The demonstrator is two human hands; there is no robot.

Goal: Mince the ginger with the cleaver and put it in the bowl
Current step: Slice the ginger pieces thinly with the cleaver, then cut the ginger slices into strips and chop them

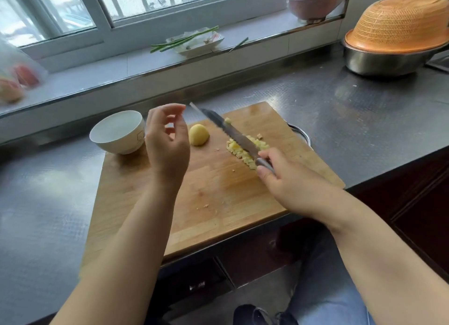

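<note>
The empty bowl sits at the board's left corner; the left hand hovers loosely curled, holding nothing; an uncut ginger lump lies beside it; the right hand grips the cleaver over the diced ginger. Loose chopping could scatter bits off the board; the lump blocks sweeping toward the bowl.

On the windowsill: plate with green stalks, stacked bowls at right end. At counter's far right corner: orange colander (upside down) over steel basin.
</note>
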